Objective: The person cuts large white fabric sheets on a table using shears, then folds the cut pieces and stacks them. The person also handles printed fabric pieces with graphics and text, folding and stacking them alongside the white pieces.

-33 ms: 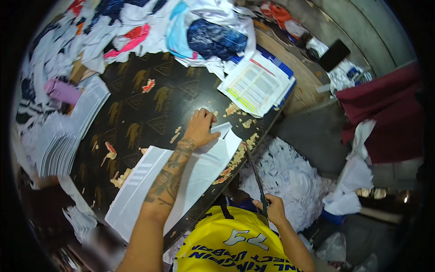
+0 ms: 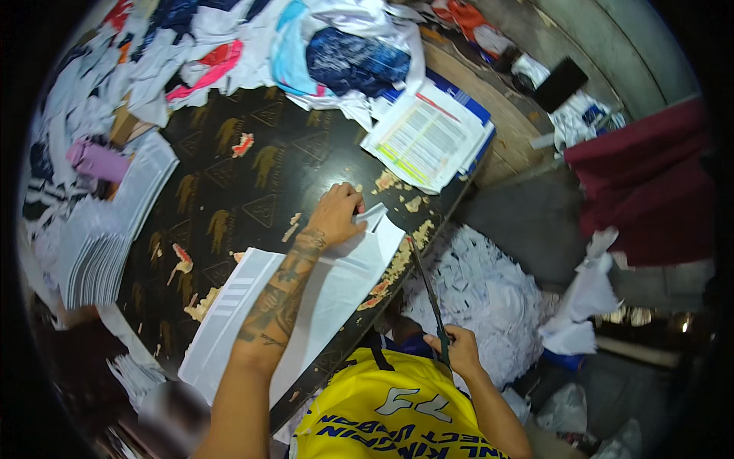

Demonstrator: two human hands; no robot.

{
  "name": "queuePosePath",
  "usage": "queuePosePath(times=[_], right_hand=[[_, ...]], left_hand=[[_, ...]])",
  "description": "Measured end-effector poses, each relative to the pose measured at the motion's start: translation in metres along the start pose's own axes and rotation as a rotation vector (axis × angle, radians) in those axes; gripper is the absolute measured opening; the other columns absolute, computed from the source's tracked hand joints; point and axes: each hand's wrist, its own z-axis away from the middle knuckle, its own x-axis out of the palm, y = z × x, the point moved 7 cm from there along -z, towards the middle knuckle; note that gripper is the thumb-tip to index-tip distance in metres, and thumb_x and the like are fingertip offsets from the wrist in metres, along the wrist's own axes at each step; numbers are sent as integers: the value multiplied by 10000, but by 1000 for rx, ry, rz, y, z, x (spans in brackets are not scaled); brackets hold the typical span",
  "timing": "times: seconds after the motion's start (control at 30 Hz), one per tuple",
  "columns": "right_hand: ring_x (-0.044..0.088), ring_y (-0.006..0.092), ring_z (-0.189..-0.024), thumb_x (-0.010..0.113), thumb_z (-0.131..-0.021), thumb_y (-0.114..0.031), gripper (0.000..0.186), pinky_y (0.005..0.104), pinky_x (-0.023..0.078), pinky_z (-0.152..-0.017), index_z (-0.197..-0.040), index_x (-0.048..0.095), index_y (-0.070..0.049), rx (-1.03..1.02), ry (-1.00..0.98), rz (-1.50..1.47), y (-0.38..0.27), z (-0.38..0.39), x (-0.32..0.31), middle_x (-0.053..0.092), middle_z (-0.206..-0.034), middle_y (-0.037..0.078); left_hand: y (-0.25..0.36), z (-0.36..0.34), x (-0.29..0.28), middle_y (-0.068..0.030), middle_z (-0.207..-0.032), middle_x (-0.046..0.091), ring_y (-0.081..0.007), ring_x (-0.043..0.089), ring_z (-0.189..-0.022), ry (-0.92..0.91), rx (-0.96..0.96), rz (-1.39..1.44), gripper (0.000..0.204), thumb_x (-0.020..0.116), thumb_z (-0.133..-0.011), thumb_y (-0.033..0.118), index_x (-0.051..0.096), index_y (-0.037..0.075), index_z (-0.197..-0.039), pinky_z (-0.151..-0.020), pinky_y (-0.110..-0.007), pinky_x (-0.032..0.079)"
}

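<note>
The left hand (image 2: 336,216) is pressing flat, fingers spread, on the far end of a white fabric piece (image 2: 306,306) lying along the near edge of the dark table (image 2: 229,191). The right hand (image 2: 459,350) is gripping the handles of long scissors (image 2: 428,294), closed around them, with the blades reaching up toward the table edge beside the fabric's far corner; whether the blades are parted cannot be told. To cut cleanly here, the fabric should probably be held taut and the pressing fingers kept clear of the blades. Off the table edge, below the scissors, white scraps (image 2: 489,291) are piling up. On the table's far right an open booklet (image 2: 428,138) is resting; on its left side a stack of white pieces (image 2: 107,237) is sitting, and beyond the table a heap of mixed clothing (image 2: 229,46) is spreading.
</note>
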Motion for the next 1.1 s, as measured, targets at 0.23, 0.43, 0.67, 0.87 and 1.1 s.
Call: queuePosePath(times=[0.23,0.43,0.67,0.87,1.1], right_hand=[[411,115,-605,882,-914,-413,491,345,360,-566,-753,659,-7,11,48,-186,-20,-13,37,508,-609,16],[584,122,-587,844,-973,-309,412,328,474,-581,-744,676,-10,-74,54,-247,-17,-16,59,670,-631,65],[484,121,-581,873,-946,-325,432,307,431,-584,-739,656,-13,-71,146,40,-10,-11,67,547,-596,-33],[565,170,-779,882,-921,-343,394,344,475,-729,-1017,658,-33,181,-88,-148,13,41,71,620,-814,43],[589,206,-880,852,-911,-486,540,371,489,-805,-1103,625,-35,139,-240,-227,39,66,103,623,-939,79]], left_hand=[[6,-37,-13,-214,-1118,689,-395,681,-1010,111,-48,265,218,701,-960,120,654,34,-1154,-850,-483,543],[16,67,-5,-168,-1515,562,-371,439,-1489,-158,117,-180,403,650,-1025,263,643,118,-1401,-1232,-611,271],[-12,0,-16,-188,-1609,462,-383,390,-1525,94,342,-331,510,640,-1050,368,596,169,-1517,-1249,-616,275],[33,81,-17,-103,-1132,637,-336,569,-1128,166,-45,51,134,797,-912,201,755,89,-972,-996,-485,417],[62,148,35,-87,-1130,662,-320,565,-1140,150,-168,195,138,842,-875,158,761,59,-928,-982,-459,431]])
